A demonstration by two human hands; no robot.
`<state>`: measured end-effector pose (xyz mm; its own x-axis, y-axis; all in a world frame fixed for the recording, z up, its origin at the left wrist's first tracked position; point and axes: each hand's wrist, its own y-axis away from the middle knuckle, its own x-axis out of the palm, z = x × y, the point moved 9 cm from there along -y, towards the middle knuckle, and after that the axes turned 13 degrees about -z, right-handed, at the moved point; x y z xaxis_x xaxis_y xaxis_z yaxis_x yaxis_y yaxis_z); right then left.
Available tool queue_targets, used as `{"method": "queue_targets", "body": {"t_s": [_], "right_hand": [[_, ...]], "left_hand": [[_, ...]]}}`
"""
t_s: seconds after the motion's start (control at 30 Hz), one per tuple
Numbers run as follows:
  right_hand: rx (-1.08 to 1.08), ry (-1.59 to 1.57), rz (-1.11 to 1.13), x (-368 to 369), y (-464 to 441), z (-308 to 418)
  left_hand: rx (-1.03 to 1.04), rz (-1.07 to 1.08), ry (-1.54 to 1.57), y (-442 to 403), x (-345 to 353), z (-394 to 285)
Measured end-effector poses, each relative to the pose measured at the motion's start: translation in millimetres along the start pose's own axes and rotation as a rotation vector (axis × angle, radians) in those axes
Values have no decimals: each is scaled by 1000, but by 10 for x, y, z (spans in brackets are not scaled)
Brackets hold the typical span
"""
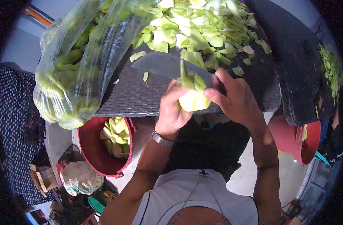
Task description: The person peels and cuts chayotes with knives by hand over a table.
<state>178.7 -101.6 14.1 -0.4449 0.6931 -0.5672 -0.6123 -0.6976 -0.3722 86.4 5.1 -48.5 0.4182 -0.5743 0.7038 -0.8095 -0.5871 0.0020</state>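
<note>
In front of my chest, at the table's near edge, my left hand (pixel 173 108) is closed around a pale green, mostly peeled fruit (pixel 194 100). My right hand (pixel 237 99) grips a knife (pixel 158 63) whose broad blade points left, its handle mostly hidden in the fingers. The blade lies against the fruit's far side, and strips of green peel (pixel 186 77) stand up there. My right thumb rests on the fruit. Beyond the blade, a large heap of peelings (pixel 201 30) covers the back of the dark woven tabletop (pixel 137 95).
A clear plastic bag (pixel 72 75) of green fruit hangs over the table's left edge. Below stands a red bucket (pixel 89 150) with peeled pieces (pixel 117 137). Another red bucket (pixel 287 135) is at the right, near a dark chair-like surface (pixel 301 75). A stuffed sack (pixel 81 177) sits lower left.
</note>
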Motion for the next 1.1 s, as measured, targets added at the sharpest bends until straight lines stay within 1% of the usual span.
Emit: {"method": "queue_targets", "body": {"t_s": [0.03,0.07,0.1,0.13,0.17,0.2,0.27,0.33,0.37,0.43,0.47,0.53,0.63,0.67,0.73,0.8,0.83,0.87,0.9,0.97,1.0,1.07,1.1], "right_hand": [[-17,0,21,-11,0,35],[-35,2,42,-29,-6,73],[-6,0,80,-45,-7,83],[25,-5,118,-62,2,105],[57,-10,155,-53,28,106],[15,7,152,-44,55,139],[-77,46,137,-37,94,198],[-85,-8,100,-85,65,207],[-86,-38,83,-100,54,209],[-117,50,66,-115,34,121],[-135,95,57,-127,12,55],[138,236,-65,-267,-136,-383],[145,240,-160,-442,-235,-528],[137,231,-101,-377,-193,-504],[123,220,1,-263,-86,-219],[15,99,94,-117,-1,10],[-36,36,141,-54,37,97],[-104,86,65,-91,-1,123],[-77,142,10,-140,-105,-10],[-18,252,-101,-304,-325,-374],[59,277,-105,-364,-368,-499],[-128,262,-219,-402,-285,-308],[-129,235,-153,-341,-192,-206]], "left_hand": [[-44,-5,38,24,17,21],[-113,52,128,2,65,68],[-181,109,217,2,103,107],[-172,158,173,13,75,122],[-170,114,208,14,21,140],[-167,71,243,19,19,138],[-84,89,193,33,49,83],[64,197,22,100,119,-17],[31,188,-8,94,104,6],[-37,172,-68,86,106,29],[-170,227,30,29,49,101],[-220,113,196,7,132,35],[-182,141,167,6,160,-56],[-188,109,158,10,118,-39],[-208,61,138,-15,58,25],[-237,-34,70,6,-102,120],[-226,6,29,4,-81,125],[-213,45,-11,2,-54,125],[-198,84,-50,-1,4,104],[-114,99,1,50,190,-40],[-136,113,-1,52,185,-39],[-167,135,2,23,130,-33],[-215,88,-28,30,-23,52]]}}
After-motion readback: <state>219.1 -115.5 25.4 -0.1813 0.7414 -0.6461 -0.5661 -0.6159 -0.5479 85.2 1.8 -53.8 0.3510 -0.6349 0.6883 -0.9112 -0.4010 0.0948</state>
